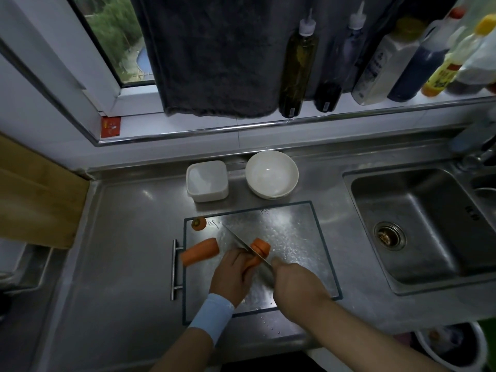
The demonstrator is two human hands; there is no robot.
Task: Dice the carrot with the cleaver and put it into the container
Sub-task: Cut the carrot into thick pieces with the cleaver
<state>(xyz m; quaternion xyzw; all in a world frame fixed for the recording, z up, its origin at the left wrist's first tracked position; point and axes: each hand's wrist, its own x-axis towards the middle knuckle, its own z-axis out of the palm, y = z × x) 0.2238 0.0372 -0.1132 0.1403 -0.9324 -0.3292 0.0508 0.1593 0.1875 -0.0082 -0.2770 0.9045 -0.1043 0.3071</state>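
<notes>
The carrot piece (pixel 261 247) under the blade is likely stiff, dense and light. Its round side will want to roll, and the wet-looking cutting board (pixel 298 237) may let it slide, so the safest hold is across its near end, fingertips tucked back from the cut line, ideally with a flat cut face turned down.

The left hand (pixel 234 273) does roughly that. Its fingers are curled over the near end of the piece, pinning it to the board, with the knuckles close beside the blade. The right hand (pixel 294 284) is wrapped tight round the handle of the cleaver (pixel 239 241), whose blade runs toward eleven o'clock and sits across the piece, just behind its orange cut face.

From the hands, a longer carrot piece (pixel 200 251) lies loose at nine o'clock, near the board's left edge. The trimmed carrot top (pixel 199 223) sits at ten o'clock on the board's far left corner.

Off the board, the square white container (pixel 207 181) stands at eleven o'clock on the steel counter (pixel 128 237), with nothing orange in it that I can see. A white bowl (pixel 271 174) stands just right of it at twelve. The sink (pixel 418 224) lies well apart at three o'clock
</notes>
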